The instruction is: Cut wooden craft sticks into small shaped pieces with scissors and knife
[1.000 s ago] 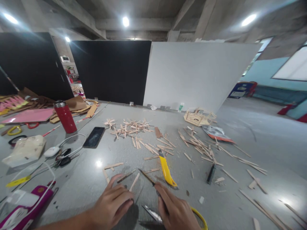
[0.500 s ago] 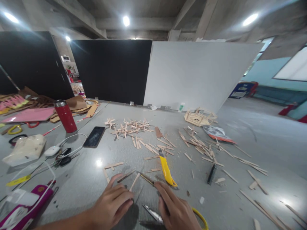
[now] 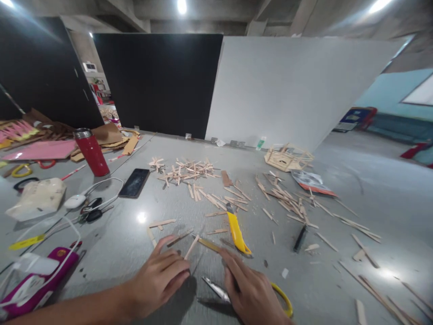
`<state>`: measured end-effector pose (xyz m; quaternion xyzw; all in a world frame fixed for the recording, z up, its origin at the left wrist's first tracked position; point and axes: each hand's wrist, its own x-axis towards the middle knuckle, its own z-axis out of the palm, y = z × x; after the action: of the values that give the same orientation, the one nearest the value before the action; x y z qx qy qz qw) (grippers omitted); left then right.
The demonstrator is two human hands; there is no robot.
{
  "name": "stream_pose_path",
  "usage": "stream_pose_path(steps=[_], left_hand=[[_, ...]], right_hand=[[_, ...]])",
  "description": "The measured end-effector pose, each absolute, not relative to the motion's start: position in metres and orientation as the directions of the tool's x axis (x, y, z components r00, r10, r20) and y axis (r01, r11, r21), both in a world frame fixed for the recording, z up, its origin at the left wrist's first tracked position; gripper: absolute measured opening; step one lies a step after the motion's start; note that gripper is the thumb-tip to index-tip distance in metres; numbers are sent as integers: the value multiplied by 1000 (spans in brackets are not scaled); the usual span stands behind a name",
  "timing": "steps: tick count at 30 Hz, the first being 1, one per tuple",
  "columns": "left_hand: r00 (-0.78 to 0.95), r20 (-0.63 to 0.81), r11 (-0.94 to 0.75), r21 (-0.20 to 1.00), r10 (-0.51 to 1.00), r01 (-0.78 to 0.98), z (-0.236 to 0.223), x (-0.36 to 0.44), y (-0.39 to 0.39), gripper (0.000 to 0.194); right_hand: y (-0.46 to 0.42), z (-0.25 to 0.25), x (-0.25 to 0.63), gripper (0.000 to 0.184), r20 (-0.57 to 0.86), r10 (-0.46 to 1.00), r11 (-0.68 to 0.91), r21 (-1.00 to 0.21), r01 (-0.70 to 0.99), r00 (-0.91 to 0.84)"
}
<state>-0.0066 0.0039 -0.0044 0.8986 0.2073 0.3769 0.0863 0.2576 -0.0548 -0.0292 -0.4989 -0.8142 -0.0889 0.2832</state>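
My left hand is closed on a short wooden craft stick, which points up and away between the fingers. Its index finger reaches beside a darker stick. My right hand has its fingers bent together at the near end of another craft stick, whose far end comes close to the left hand's stick. Under the right hand lies a pair of scissors, the metal blades showing on one side and the yellow handle on the other. Ahead rests a yellow utility knife.
Loose craft sticks are heaped beyond the hands, with more to the right near a black-handled tool. A stick-built frame stands at the back. On the left are a phone, keys, a red flask and cables.
The view has tipped down a little, so the things on the table sit slightly higher in the picture. Both hands keep nearly the same pose around the sticks.
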Motion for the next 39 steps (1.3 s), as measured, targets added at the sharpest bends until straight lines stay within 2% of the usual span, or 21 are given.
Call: stream_pose_path(steps=[7, 17, 19, 20, 23, 25, 28, 31, 39], left_hand=[[623, 645, -897, 320, 442, 305, -2, -6, 2, 18], [630, 632, -892, 335, 451, 302, -3, -7, 2, 17], [619, 614, -868, 413, 489, 276, -3, -8, 3, 18], [596, 579, -819, 507, 555, 270, -2, -8, 3, 19], [433, 332, -469, 845, 838, 259, -1, -7, 6, 20], [311, 170, -239, 950, 935, 200, 0, -7, 8, 23], [258, 65, -94, 990, 964, 104, 0, -6, 9, 29], [274, -10, -15, 996, 962, 88, -1, -6, 9, 35], [264, 23, -55, 992, 964, 112, -3, -7, 9, 36]], right_hand=[[-55, -24, 254, 40, 537, 787, 442, -150, 885, -302], [-56, -22, 256, 35, 492, 807, 458, -172, 872, -327], [-55, -22, 255, 34, 503, 800, 464, -171, 869, -328], [-55, -22, 255, 33, 510, 796, 466, -170, 868, -327], [-55, -22, 254, 32, 517, 792, 470, -174, 865, -326], [-55, -21, 255, 32, 517, 793, 472, -185, 862, -323], [-56, -21, 256, 32, 504, 804, 466, -207, 860, -314], [-57, -22, 257, 32, 492, 814, 456, -216, 863, -307], [-57, -19, 255, 32, 476, 822, 452, -209, 867, -313]])
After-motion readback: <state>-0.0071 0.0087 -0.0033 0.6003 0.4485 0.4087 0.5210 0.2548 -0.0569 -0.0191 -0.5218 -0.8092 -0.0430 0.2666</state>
